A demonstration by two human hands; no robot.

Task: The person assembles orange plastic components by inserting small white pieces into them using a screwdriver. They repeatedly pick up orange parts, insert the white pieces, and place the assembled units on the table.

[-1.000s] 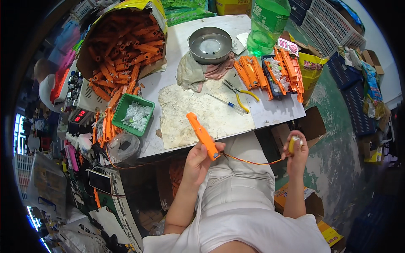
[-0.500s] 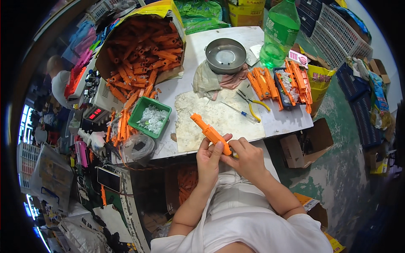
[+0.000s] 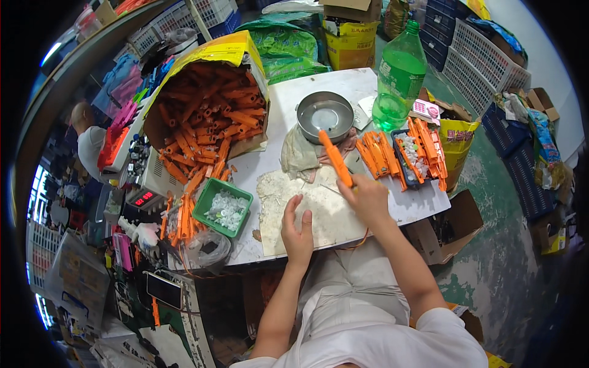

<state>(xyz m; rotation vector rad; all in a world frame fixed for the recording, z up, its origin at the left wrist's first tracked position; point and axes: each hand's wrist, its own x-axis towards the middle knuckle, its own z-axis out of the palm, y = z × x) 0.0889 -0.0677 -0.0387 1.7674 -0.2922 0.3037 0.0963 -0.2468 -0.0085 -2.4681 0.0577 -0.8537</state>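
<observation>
My right hand (image 3: 369, 201) grips one end of a long orange plastic piece (image 3: 335, 158), which points up and away over the table. My left hand (image 3: 297, 236) holds nothing; its thumb and fingers are apart, near the front edge of a stained, pale work board (image 3: 285, 221). Past the tip of the piece stands a round metal bowl (image 3: 325, 115) on crumpled cloths (image 3: 299, 156). A thin screwdriver shaft (image 3: 330, 189) shows beside my right hand, which hides the rest of the tool and most of the pliers.
Left of the board is a green tray (image 3: 244, 222) of small translucent parts. Behind it, a tipped yellow sack (image 3: 236, 48) spills orange pieces (image 3: 205, 122). On the right are stacked orange pieces (image 3: 374, 153), a dark tray (image 3: 407, 161) and a green bottle (image 3: 402, 73).
The orange piece has moved from both hands into my right hand alone, forward and to the right. My left hand has let go and opened. The view has shifted slightly.
</observation>
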